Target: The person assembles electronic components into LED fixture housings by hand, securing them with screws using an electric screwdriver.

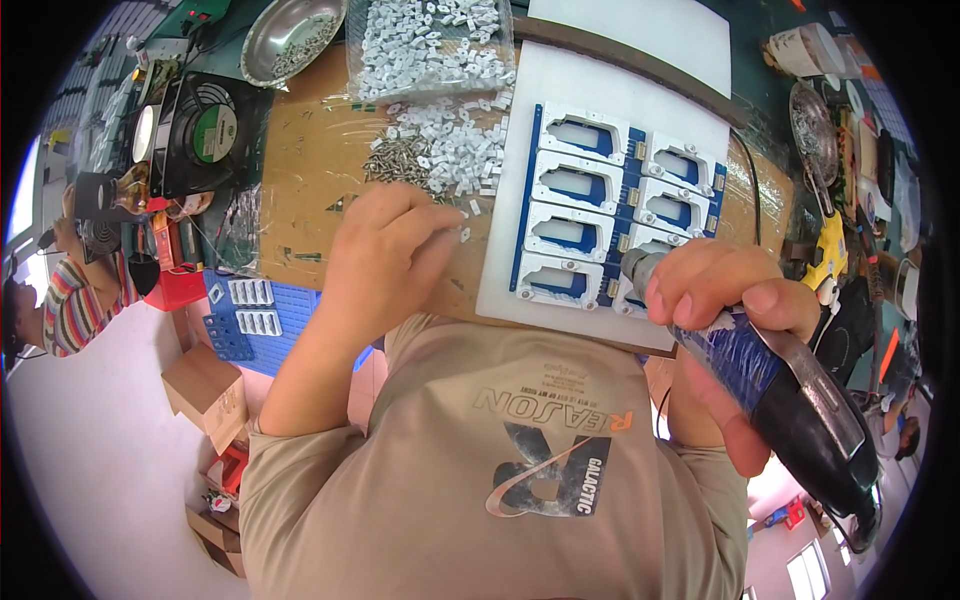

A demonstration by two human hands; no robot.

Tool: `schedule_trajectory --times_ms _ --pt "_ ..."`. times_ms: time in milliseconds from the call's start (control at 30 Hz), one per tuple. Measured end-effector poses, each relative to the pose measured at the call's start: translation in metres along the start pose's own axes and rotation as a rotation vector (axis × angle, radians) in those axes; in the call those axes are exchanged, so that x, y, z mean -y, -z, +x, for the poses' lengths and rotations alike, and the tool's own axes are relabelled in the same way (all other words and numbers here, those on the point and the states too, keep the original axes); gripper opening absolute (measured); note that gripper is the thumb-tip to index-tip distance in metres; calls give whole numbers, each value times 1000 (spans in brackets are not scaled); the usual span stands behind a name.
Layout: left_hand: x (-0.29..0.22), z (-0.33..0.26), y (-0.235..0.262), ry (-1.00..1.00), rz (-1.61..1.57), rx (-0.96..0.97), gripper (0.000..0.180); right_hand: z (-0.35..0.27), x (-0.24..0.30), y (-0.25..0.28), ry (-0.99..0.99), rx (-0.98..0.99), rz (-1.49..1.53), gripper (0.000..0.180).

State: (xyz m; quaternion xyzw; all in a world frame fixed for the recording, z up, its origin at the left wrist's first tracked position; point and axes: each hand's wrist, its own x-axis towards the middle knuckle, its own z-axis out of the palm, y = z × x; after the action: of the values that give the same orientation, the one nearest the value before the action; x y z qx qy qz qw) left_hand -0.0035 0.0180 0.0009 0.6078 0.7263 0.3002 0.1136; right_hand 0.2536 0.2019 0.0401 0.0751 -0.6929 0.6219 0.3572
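My left hand (393, 262) is curled at the near edge of a pile of small metal screws (397, 165), its fingertips pressed down and mostly hidden. Small white plastic pieces (468, 158) lie heaped against the screws, with a few loose ones beside my index finger. In my right hand (735, 290) is an electric screwdriver (815, 415), black and blue with clear wrap around its body. Its grey nose points at the lower right part of a blue circuit board (628, 190). White plastic frames (572, 180) sit on that board in two columns; the nose and my hand partly cover the nearest right ones.
The board lies on a white slab (497, 275), with a dark bar (630, 65) across its far part. Behind the pile stands a clear tray (352, 70) of white pieces beside a metal bowl (250, 50). A fan (205, 130) is at left; another person (85, 305) sits beyond.
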Motion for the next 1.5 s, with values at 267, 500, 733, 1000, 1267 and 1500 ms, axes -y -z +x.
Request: schedule_trajectory --times_ms 267,500,733,1000,1267,1500 --pt "-2 7 -1 -71 80 42 16 -1 1 -1 -22 9 6 108" --pt "-3 10 -1 -76 133 21 20 0 1 -3 -23 -7 -1 107" --pt "-7 4 -1 -128 160 64 30 0 4 -1 -36 3 -11 106" --pt "5 -7 2 -101 184 -48 27 1 2 0 -6 46 -21 111" --pt "9 -9 7 -38 128 -60 13 1 2 3 -5 79 -46 112" --pt "8 -4 1 -41 156 -38 11 2 -1 1 12 67 -14 113"
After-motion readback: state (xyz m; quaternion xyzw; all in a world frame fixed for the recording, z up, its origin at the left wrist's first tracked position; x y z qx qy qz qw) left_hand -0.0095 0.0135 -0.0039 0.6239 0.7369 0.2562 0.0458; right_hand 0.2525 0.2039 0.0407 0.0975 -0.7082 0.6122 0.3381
